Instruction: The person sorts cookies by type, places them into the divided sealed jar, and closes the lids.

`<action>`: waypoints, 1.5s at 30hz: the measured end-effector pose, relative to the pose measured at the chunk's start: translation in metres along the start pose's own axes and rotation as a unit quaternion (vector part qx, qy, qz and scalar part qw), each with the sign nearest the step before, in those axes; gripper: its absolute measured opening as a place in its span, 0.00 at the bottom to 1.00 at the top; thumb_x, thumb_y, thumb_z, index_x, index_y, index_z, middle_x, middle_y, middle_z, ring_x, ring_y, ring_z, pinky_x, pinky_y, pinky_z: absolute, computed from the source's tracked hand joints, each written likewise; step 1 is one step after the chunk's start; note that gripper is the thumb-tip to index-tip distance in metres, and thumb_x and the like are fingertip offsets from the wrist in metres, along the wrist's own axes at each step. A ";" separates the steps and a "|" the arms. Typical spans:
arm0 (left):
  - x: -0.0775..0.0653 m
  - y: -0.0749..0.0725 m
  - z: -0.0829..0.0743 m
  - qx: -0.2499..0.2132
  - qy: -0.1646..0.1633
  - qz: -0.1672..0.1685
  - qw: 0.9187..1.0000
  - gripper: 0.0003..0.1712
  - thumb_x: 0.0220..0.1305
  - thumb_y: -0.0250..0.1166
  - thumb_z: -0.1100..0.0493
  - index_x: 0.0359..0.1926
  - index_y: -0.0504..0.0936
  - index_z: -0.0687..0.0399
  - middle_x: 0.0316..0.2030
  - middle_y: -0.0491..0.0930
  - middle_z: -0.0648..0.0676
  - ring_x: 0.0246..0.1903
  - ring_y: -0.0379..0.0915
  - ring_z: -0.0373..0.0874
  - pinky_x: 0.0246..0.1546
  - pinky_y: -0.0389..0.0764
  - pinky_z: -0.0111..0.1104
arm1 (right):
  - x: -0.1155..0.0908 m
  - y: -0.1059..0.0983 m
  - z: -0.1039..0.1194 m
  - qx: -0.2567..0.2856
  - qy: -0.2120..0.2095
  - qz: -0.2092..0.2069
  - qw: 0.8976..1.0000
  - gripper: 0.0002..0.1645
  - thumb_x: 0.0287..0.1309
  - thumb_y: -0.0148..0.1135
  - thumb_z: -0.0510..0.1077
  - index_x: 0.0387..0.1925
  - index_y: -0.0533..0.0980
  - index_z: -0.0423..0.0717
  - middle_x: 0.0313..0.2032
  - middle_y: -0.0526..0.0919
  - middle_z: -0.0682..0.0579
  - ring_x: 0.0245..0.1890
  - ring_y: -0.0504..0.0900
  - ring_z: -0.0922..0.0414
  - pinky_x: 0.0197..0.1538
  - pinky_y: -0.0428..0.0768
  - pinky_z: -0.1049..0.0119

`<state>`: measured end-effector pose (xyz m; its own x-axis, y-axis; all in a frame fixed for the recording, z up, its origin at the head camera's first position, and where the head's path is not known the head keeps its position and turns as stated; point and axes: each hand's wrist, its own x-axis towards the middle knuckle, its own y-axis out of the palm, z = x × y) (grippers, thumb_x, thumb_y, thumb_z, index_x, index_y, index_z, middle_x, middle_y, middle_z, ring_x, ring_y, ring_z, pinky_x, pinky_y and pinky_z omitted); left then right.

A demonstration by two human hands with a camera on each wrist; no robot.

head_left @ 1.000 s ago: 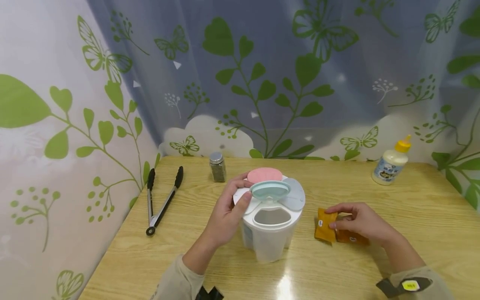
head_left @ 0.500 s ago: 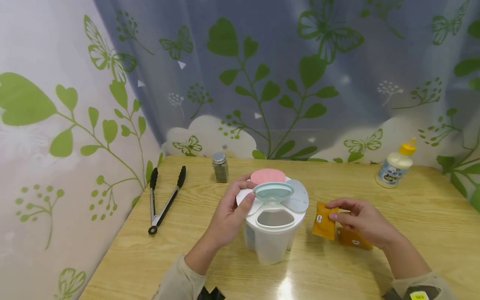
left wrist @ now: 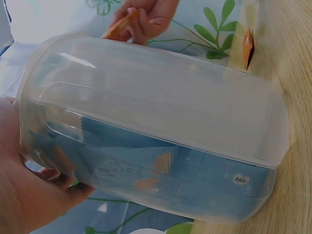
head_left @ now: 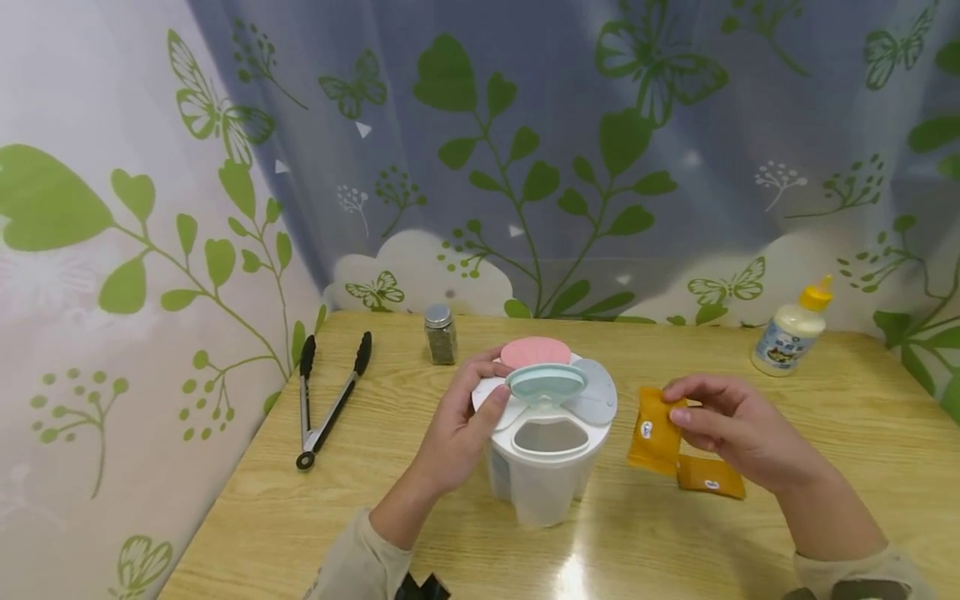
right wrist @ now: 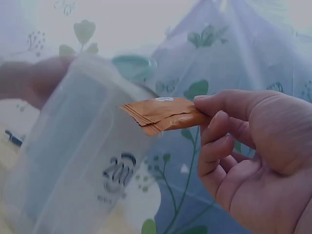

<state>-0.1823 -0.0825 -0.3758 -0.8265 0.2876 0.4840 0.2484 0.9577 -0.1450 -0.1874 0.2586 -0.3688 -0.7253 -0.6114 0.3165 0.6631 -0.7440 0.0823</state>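
Note:
My left hand [head_left: 461, 429] grips the top rim of a translucent, divided storage container [head_left: 543, 496] standing on the table. Its white lid has pink [head_left: 536, 352], grey [head_left: 597, 393] and mint flaps [head_left: 547, 383]. The mint flap is raised, uncovering the front compartment's opening. Blue wrapped packets [left wrist: 146, 168] show through another compartment in the left wrist view. To the right, my right hand [head_left: 742, 429] pinches an orange snack packet [head_left: 654, 446] by one end between thumb and fingers, above the table. A second orange packet [head_left: 711, 478] lies on the table below that hand.
Open tongs [head_left: 330, 421] with black tips lie on the wooden table [head_left: 450, 554] at left. A small silver-capped jar [head_left: 441, 337] stands behind the container. A yellow-capped bottle [head_left: 786, 337] stands at back right. Patterned cloth [head_left: 555, 233] hangs behind the table.
My right hand has lifted the orange packet up off the table, and the second packet now lies uncovered. The left hand stays on the container; the head view shifted slightly at first.

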 end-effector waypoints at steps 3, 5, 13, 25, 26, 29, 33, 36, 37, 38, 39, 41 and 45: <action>0.000 0.000 0.001 0.000 0.001 -0.002 1.000 0.12 0.74 0.52 0.63 0.53 0.73 0.63 0.70 0.64 0.61 0.71 0.61 0.56 0.65 0.70 0.29 | 0.010 0.012 0.008 -0.002 -0.018 0.004 1.000 0.25 0.68 0.39 0.20 0.52 0.76 0.42 0.41 0.79 0.59 0.22 0.54 0.52 0.26 0.54 0.60; 0.000 0.000 0.001 0.001 0.001 -0.003 1.000 0.12 0.74 0.52 0.63 0.53 0.73 0.62 0.70 0.65 0.60 0.71 0.62 0.56 0.65 0.70 0.29 | 0.017 0.020 0.013 0.001 -0.026 0.008 1.000 0.24 0.68 0.39 0.21 0.51 0.76 0.41 0.44 0.79 0.57 0.22 0.55 0.52 0.27 0.55 0.60; 0.000 0.001 0.001 0.010 0.001 -0.006 1.000 0.11 0.74 0.52 0.62 0.53 0.73 0.62 0.69 0.65 0.59 0.71 0.62 0.54 0.66 0.70 0.30 | 0.041 0.051 0.028 0.006 -0.058 0.006 0.998 0.23 0.67 0.42 0.21 0.50 0.77 0.43 0.46 0.77 0.54 0.22 0.57 0.53 0.27 0.55 0.61; -0.001 0.001 0.001 0.018 0.001 -0.007 1.000 0.11 0.75 0.52 0.62 0.52 0.74 0.60 0.69 0.66 0.58 0.71 0.62 0.53 0.67 0.69 0.30 | 0.064 0.082 0.034 -0.038 -0.044 -0.050 0.997 0.19 0.64 0.53 0.24 0.45 0.80 0.47 0.39 0.82 0.58 0.20 0.64 0.56 0.23 0.59 0.62; -0.001 0.001 0.000 0.017 0.001 -0.007 1.000 0.11 0.75 0.52 0.62 0.52 0.74 0.60 0.69 0.66 0.58 0.71 0.62 0.53 0.67 0.68 0.30 | 0.064 0.084 0.033 -0.048 -0.046 -0.053 0.996 0.19 0.64 0.54 0.24 0.45 0.80 0.48 0.38 0.83 0.58 0.19 0.65 0.56 0.22 0.60 0.63; -0.001 0.001 0.000 0.015 0.002 -0.005 1.000 0.11 0.75 0.52 0.62 0.52 0.74 0.61 0.69 0.65 0.59 0.71 0.61 0.54 0.68 0.68 0.30 | 0.066 0.091 0.031 -0.080 -0.051 -0.070 0.993 0.18 0.63 0.57 0.26 0.46 0.81 0.49 0.34 0.83 0.59 0.18 0.68 0.57 0.21 0.68 0.65; -0.001 0.001 0.000 0.011 0.004 -0.007 1.000 0.11 0.74 0.52 0.63 0.52 0.74 0.61 0.69 0.65 0.59 0.71 0.61 0.54 0.68 0.68 0.30 | 0.068 0.097 0.031 -0.106 -0.053 -0.101 0.988 0.16 0.62 0.60 0.28 0.46 0.81 0.49 0.31 0.83 0.59 0.18 0.72 0.58 0.22 0.74 0.66; 0.000 0.001 -0.001 0.009 0.004 -0.006 1.000 0.11 0.74 0.52 0.63 0.52 0.74 0.62 0.69 0.65 0.59 0.71 0.61 0.54 0.68 0.68 0.30 | 0.068 0.098 0.031 -0.114 -0.047 -0.106 0.987 0.16 0.62 0.61 0.28 0.46 0.81 0.48 0.29 0.83 0.58 0.19 0.74 0.58 0.23 0.76 0.67; 0.000 0.001 -0.001 0.009 0.003 -0.005 1.000 0.11 0.75 0.52 0.63 0.52 0.74 0.62 0.69 0.65 0.59 0.71 0.61 0.54 0.68 0.68 0.31 | 0.067 0.099 0.031 -0.117 -0.042 -0.107 0.986 0.16 0.62 0.61 0.28 0.46 0.80 0.48 0.29 0.83 0.58 0.19 0.75 0.58 0.23 0.77 0.67; 0.001 0.001 -0.001 0.010 0.001 -0.004 1.000 0.11 0.75 0.52 0.62 0.52 0.74 0.62 0.70 0.65 0.59 0.71 0.60 0.53 0.68 0.68 0.31 | 0.067 0.099 0.031 -0.120 -0.039 -0.107 0.986 0.16 0.62 0.61 0.28 0.47 0.80 0.48 0.30 0.84 0.58 0.19 0.75 0.58 0.24 0.77 0.67; 0.001 0.001 -0.001 0.011 0.000 -0.004 1.000 0.11 0.75 0.52 0.62 0.52 0.74 0.62 0.70 0.65 0.59 0.72 0.60 0.53 0.68 0.67 0.30 | 0.066 0.100 0.031 -0.122 -0.036 -0.109 0.986 0.16 0.62 0.61 0.29 0.47 0.80 0.48 0.31 0.84 0.58 0.19 0.75 0.59 0.24 0.78 0.67; 0.001 0.001 -0.001 0.013 -0.003 -0.003 1.000 0.11 0.75 0.52 0.62 0.52 0.74 0.62 0.70 0.65 0.58 0.72 0.60 0.53 0.68 0.67 0.30 | 0.065 0.101 0.031 -0.127 -0.032 -0.113 0.985 0.16 0.62 0.62 0.29 0.49 0.80 0.46 0.36 0.83 0.58 0.20 0.76 0.59 0.24 0.79 0.67; 0.001 0.000 -0.001 0.015 -0.004 -0.001 1.000 0.11 0.75 0.52 0.62 0.53 0.74 0.62 0.70 0.65 0.58 0.72 0.60 0.53 0.68 0.68 0.29 | 0.063 0.103 0.031 -0.140 -0.021 -0.125 0.982 0.16 0.61 0.64 0.30 0.49 0.79 0.43 0.38 0.83 0.58 0.20 0.77 0.59 0.24 0.79 0.68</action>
<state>-0.1825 -0.0820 -0.3749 -0.8313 0.2849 0.4772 0.2308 0.9580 -0.1700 -0.1588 0.1515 -0.3107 -0.8469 -0.3931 0.3580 0.3839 -0.9180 -0.0997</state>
